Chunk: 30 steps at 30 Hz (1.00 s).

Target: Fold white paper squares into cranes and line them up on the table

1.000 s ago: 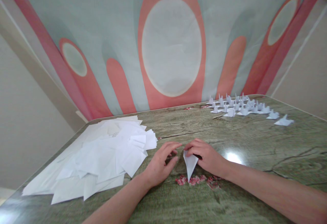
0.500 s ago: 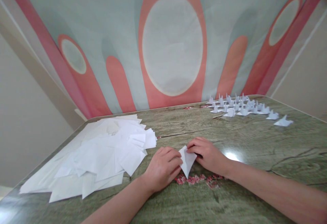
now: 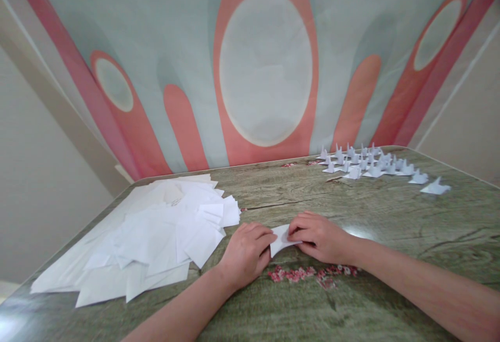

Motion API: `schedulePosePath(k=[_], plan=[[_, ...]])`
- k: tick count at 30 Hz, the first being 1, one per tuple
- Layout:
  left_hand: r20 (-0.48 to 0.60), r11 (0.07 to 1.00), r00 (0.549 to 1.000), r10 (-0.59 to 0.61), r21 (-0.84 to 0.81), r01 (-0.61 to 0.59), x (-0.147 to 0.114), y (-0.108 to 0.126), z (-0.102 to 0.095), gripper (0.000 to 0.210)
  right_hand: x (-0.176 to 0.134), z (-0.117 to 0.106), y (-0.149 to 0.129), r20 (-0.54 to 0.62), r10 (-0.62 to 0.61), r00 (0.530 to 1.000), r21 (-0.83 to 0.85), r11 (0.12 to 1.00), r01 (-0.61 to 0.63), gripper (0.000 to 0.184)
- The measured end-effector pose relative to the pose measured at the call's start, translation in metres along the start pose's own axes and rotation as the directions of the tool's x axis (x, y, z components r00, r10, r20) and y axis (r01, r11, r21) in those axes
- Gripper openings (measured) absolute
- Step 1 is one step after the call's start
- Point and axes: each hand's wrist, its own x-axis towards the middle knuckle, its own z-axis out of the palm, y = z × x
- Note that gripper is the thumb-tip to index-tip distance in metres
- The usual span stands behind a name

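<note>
Between my two hands is a small folded piece of white paper (image 3: 280, 239), just above the table's printed pink flowers. My left hand (image 3: 249, 251) pinches its left edge, thumb hidden below the fingers. The right end of the paper is gripped by my right hand (image 3: 315, 235), with fingertips bent over its top. The paper looks slightly curved, its lower edge bowed upward. Farther back on the right, several white folded paper cranes (image 3: 374, 169) stand in rows.
A wide, loose pile of white paper sheets (image 3: 144, 238) covers the left of the wood-patterned table (image 3: 273, 311). Beyond the table's back edge rises a wall hanging (image 3: 267, 71) with coral and pale grey-green shapes.
The folded paper has turned from a downward-pointing kite shape to a wider, sideways shape. Both hands remain on it, shifted only slightly.
</note>
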Motion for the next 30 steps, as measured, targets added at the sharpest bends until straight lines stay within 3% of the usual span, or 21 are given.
schedulePosePath(k=[7,12,17,20,22,24,27,30], plan=[[-0.022,0.991,0.996,-0.086,-0.101,0.083,0.001,0.002,0.0,0.023,0.002,-0.013,-0.008,0.058,0.068,0.996,0.163,0.984,-0.076,0.012],[-0.022,0.94,0.974,-0.223,-0.271,0.209,0.006,0.001,-0.002,0.03,0.005,-0.001,-0.004,0.009,0.306,0.952,0.308,0.905,-0.294,0.028],[-0.04,0.896,0.947,-0.32,-0.338,0.288,0.01,-0.004,0.003,0.025,0.008,0.008,0.001,-0.048,0.43,0.901,0.286,0.871,-0.4,0.024],[-0.069,0.878,0.92,-0.387,-0.334,0.344,0.009,-0.007,0.009,0.01,0.012,0.009,0.003,-0.065,0.467,0.882,0.237,0.866,-0.441,0.022],[-0.105,0.864,0.901,-0.421,-0.349,0.363,0.008,-0.007,0.01,0.024,0.016,0.01,0.003,-0.064,0.489,0.87,0.204,0.86,-0.468,0.02],[-0.136,0.894,0.918,-0.372,-0.318,0.315,0.007,-0.005,0.009,0.039,0.019,0.01,0.004,-0.057,0.505,0.861,0.177,0.854,-0.489,0.02],[-0.135,0.98,0.975,-0.178,-0.112,0.164,0.005,0.003,0.003,0.029,0.022,0.011,0.005,-0.05,0.51,0.859,0.162,0.853,-0.496,0.021],[-0.046,0.994,0.995,-0.087,0.065,0.09,0.003,0.018,-0.001,0.025,0.023,0.011,0.007,-0.035,0.506,0.862,0.175,0.852,-0.494,0.021]])
